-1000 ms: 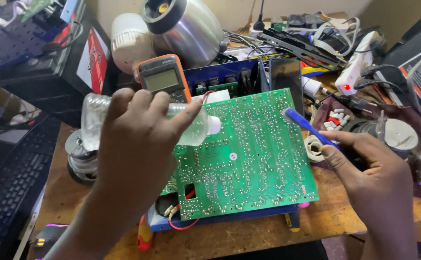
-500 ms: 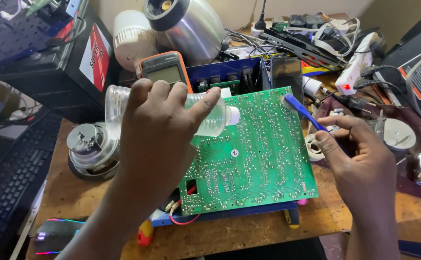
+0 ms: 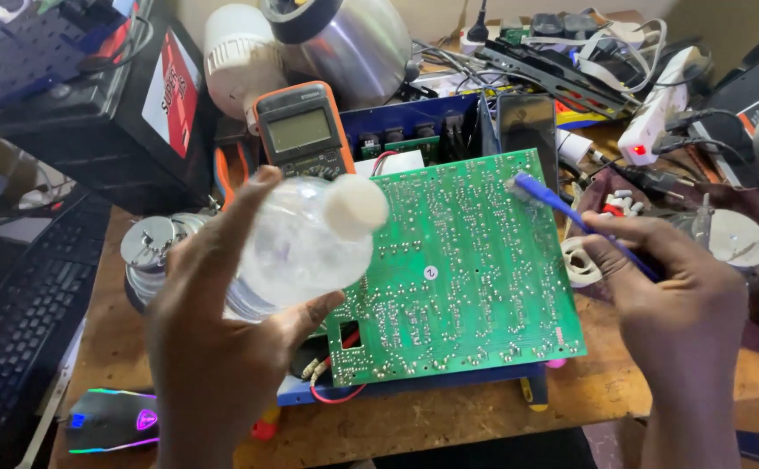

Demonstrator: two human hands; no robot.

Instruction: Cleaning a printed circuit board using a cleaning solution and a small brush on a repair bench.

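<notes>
A clear plastic bottle point(image 3: 297, 247) with a white cap point(image 3: 355, 207) is up in the air, tipped on its side. The cap end points at the board. The left hand point(image 3: 214, 330) holds the bottle, with the fingers over the top and the thumb under it, so the hand is wrapped tight around it.

Just beside the bottle is a big green board point(image 3: 462, 269) with lots of tiny silver dots. It lies flat on a blue box point(image 3: 414, 130) in the middle of the bench point(image 3: 449, 426). Red and white wires point(image 3: 331, 386) stick out under its near left corner.

The right hand point(image 3: 670, 295) pinches a blue brush point(image 3: 570, 217) between its fingers. The tip of the brush sits at the far right corner of the board.

Behind the bottle is an orange meter point(image 3: 297, 130) with a grey screen. Next to it stands a white lamp bulb point(image 3: 232, 56) and a shiny metal pot point(image 3: 344, 43). A black box with a red label point(image 3: 110, 113) is on the left, and a round silver tin point(image 3: 149, 252) is near the left hand.

A black keyboard point(image 3: 14, 321) lies at the far left. A mouse point(image 3: 114, 421) with glowing lights is near the front edge. On the right are a white power strip point(image 3: 657, 113) with a red light, a roll of white tape point(image 3: 579, 260), and a heap of cables point(image 3: 570, 52) at the back.
</notes>
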